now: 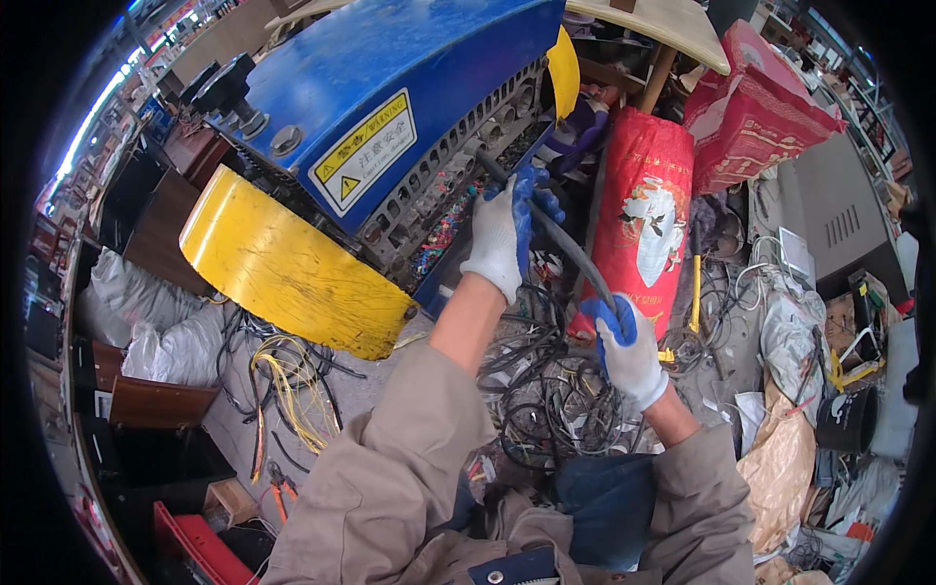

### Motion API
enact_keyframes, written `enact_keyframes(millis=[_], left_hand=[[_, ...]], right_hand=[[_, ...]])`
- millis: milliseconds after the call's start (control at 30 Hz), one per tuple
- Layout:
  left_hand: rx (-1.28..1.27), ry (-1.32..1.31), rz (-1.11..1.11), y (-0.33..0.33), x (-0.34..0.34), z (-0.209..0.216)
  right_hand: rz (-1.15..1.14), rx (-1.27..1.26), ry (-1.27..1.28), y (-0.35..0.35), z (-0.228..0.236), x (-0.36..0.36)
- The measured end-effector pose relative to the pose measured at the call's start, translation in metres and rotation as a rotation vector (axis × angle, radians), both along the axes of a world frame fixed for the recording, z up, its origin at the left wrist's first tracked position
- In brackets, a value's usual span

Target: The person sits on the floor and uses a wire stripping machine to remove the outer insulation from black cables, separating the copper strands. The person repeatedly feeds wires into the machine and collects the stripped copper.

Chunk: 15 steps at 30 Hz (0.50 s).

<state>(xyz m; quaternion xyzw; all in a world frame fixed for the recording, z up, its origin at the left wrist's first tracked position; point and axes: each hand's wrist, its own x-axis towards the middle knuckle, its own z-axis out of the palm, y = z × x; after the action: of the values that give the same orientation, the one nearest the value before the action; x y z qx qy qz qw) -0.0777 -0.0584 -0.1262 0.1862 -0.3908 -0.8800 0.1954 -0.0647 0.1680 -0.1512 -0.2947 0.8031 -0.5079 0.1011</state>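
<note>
A thick black cable (570, 251) runs slantwise from the slotted front of a blue machine (429, 73) down to the right. My left hand (502, 234), in a white glove with blue coating, is closed around the cable close to the machine's row of holes. Farther along it, my right hand (629, 356), gloved the same way, grips the cable lower down at the right. The cable's upper end reaches one of the slots; how far it enters is hidden. Coloured scraps (444, 219) lie in the trough under the slots.
A yellow curved guard (292, 263) juts from the machine's left side. Tangled black cables (556, 400) cover the floor before me. Yellow wires (292, 380) and orange-handled pliers (281, 492) lie at the left. A red sack (634, 263) stands right of the machine.
</note>
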Motion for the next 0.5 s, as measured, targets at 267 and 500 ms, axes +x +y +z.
enact_keyframes(millis=[267, 500], left_hand=[[0.027, -0.154, 0.003, 0.027, 0.023, 0.012], [-0.234, -0.325, -0.104, 0.047, 0.060, -0.030]], right_hand=[[0.355, -0.018, -0.027, -0.111, 0.024, -0.075], [0.098, 0.120, -0.201, -0.058, -0.035, -0.067]])
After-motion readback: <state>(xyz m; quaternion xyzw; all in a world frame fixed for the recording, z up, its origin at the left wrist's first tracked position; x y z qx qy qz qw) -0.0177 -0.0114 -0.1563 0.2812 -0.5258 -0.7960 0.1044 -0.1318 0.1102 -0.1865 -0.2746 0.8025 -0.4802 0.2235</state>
